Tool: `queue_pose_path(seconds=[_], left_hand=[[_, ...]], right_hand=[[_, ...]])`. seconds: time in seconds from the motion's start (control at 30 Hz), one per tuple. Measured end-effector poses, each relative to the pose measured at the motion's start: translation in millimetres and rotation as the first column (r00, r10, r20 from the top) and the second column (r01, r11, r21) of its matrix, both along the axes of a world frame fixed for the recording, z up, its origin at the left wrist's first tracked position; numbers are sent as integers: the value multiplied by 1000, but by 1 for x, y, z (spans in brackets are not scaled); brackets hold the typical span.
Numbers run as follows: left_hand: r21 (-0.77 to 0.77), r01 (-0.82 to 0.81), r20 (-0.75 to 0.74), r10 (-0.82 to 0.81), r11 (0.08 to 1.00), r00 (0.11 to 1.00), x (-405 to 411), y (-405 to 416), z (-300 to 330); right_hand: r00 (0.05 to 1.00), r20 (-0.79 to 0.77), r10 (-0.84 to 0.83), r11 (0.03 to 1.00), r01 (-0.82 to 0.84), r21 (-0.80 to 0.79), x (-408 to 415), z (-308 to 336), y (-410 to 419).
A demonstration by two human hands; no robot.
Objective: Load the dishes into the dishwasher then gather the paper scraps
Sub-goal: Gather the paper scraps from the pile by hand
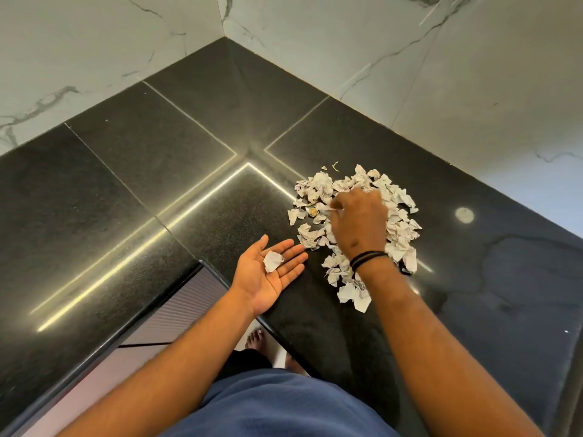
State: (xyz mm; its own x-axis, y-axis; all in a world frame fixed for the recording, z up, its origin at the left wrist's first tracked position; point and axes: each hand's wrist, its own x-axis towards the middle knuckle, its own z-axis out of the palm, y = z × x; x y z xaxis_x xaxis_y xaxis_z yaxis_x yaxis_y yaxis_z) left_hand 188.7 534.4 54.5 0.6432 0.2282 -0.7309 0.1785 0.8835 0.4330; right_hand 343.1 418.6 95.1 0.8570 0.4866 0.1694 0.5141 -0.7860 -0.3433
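Scraps of crumpled paper lay heaped on the counter near the right-hand wall, and the person's hands worked just beside and over them. From the head camera, the left hand lay palm up at the counter's edge, fingers straight and spread, one scrap resting loose on the palm, apparently serving as a tray for the pickings. The right hand reached down onto the heap, its fingers curled among the paper; whether they pinched a piece could not be told. A dark band circled that wrist. Black polished stone ran into a corner between marble walls, ceiling light glaring along its seams. No dishes or dishwasher showed, suggesting the paper stage was under way.
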Motion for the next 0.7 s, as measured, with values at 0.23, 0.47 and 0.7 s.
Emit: queue_pose_path(seconds=[0.23,0.47,0.7], left_hand=[[-128,-76,48,82,989,995,-2,1,-3],[-106,-101,74,109,989,991,-5,3,-3],[-98,-110,73,117,989,990,-8,-2,-4]], right_hand=[[913,-171,371,924,-344,168,-90,1,18],[996,-91,5,992,6,125,-16,-15,-7],[996,-37,-86,976,77,-202,25,-26,-20]])
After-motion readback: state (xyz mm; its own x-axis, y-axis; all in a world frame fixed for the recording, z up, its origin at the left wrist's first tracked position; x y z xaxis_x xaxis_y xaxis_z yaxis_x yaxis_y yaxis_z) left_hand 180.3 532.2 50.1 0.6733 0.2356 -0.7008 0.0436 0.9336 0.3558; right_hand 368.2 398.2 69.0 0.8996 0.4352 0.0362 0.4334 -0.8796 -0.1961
